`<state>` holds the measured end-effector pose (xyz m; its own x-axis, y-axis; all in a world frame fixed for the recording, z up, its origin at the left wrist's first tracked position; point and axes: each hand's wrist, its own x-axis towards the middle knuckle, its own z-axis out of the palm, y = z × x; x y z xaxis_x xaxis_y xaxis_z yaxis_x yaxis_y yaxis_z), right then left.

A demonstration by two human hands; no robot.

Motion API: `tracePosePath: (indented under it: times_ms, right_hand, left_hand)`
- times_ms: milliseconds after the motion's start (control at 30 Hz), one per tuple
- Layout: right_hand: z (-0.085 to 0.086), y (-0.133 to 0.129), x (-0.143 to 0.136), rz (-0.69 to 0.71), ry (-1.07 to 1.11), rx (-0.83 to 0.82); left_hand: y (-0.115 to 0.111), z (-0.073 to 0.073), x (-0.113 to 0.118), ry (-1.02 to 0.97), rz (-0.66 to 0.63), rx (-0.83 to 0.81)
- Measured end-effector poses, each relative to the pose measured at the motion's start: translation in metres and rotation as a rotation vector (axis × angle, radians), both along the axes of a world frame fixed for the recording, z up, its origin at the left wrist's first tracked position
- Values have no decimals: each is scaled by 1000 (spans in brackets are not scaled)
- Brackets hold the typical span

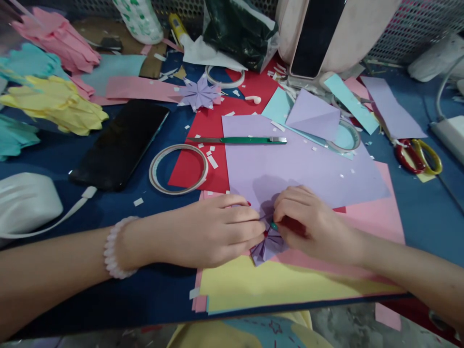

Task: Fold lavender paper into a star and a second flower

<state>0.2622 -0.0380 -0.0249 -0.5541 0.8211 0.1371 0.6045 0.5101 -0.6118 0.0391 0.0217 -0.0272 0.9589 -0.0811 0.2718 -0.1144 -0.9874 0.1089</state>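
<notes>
A small folded purple paper piece [268,247] with fanned pleats sits low in the middle, over the stacked sheets. My left hand [221,232] reaches in from the left, fingers closed on its left side. From the right, my right hand [308,224] pinches its upper edge with thumb and bent fingers. Part of the paper is hidden behind both hands. Beneath lie a large purple sheet [290,169], a pink sheet [380,217] and a yellow sheet [290,285]. A green-handled craft knife [250,140] rests across the purple sheet.
A tape roll [152,169] lies left of the sheets, near a black phone [121,145]. A finished purple paper star [200,93] sits behind. Scissors [418,157] lie at the right. Paper flowers [58,104] crowd the left back. A phone [317,38] leans at the back.
</notes>
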Motion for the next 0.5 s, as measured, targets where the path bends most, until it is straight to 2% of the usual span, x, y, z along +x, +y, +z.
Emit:
tracePosePath:
  times_ms: [333,500]
  right_hand:
    - [-1,-1,-2,-25,-24,20]
    - [-1,-2,-2,-31,-12,6]
  left_hand:
    - [0,3,2,21,-21,-16]
    - [3,-1,2,26,-6,-52]
